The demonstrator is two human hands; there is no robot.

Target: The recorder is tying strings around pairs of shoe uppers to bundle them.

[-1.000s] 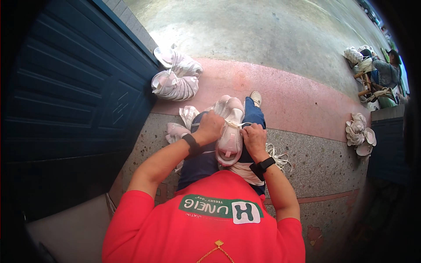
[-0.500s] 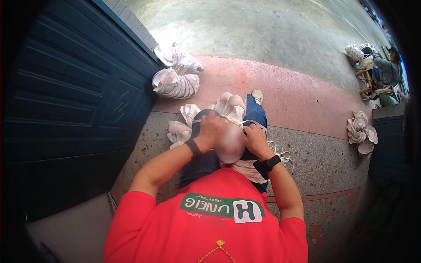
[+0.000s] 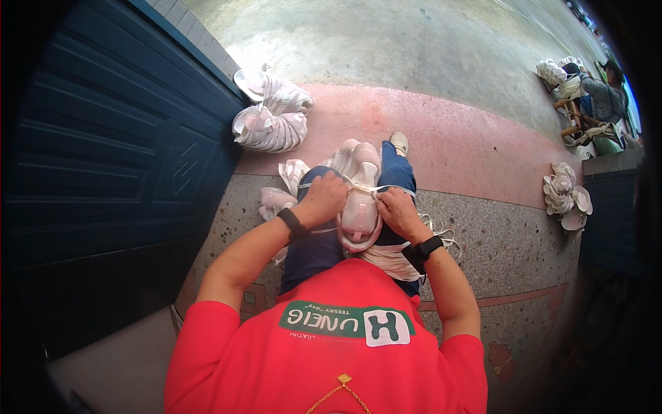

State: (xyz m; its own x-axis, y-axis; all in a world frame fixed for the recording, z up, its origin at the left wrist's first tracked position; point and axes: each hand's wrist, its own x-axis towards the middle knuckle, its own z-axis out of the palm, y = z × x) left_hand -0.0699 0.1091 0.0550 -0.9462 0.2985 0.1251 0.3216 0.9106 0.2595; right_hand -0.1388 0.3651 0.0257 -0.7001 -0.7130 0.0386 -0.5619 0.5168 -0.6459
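1. White lace (image 3: 362, 187) now reaches further toward 3 o'clock, over the right leg (image 3: 398, 171), than a second ago.
2. Left hand (image 3: 325, 200) has curled fingers that seem to pinch lace; right hand (image 3: 400, 212) pinches lace too.
3. Pink-and-white shoe (image 3: 359, 215) sits between both hands, 12 o'clock from the red shirt (image 3: 310, 362).
4. Lace crosses it already; no finished bow shows, so some work seems left.

A dark blue panelled door (image 3: 117, 138) lined the left edge of the speckled floor (image 3: 500, 241), which a pink strip (image 3: 448, 141) separated from brightly lit concrete (image 3: 386, 52).
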